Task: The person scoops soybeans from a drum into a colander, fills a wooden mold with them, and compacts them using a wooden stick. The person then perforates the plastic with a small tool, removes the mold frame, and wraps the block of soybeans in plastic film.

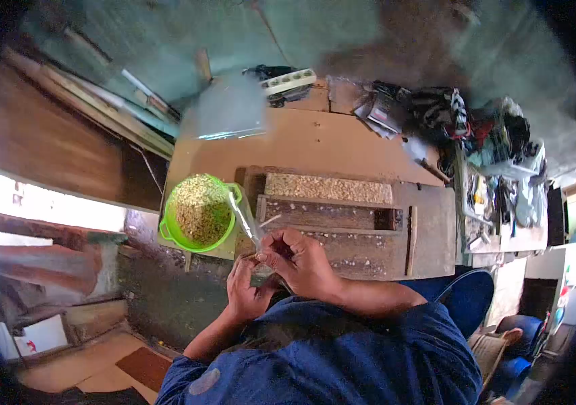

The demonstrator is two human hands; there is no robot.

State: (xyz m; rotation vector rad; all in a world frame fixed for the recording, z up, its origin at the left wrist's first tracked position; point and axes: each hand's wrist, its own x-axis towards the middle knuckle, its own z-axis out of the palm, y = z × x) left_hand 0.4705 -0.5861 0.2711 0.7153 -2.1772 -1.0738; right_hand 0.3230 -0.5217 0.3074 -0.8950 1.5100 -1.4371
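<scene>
Close to my body, both hands meet at the near edge of the table. My right hand [299,262] pinches the lower end of a narrow, shiny clear plastic bag [244,214], which slants up and left over the basin's right side. Just below it, my left hand [247,289] has its fingers closed at the same end of the plastic. A bright green basin [168,228] with handles holds chopped, nut-like pieces [200,206], pale on one side and browner on the other. Right of it lies a long wooden mould [321,214] with a trough; a strip of pale pieces [328,189] fills its far side.
A stack of clear plastic sheets [230,111] and a white power strip [289,82] are at the table's back. A wooden stick [412,239] lies right of the mould. Papers [379,116] and bags crowd the back right. A blue drum [470,300] stands at my right.
</scene>
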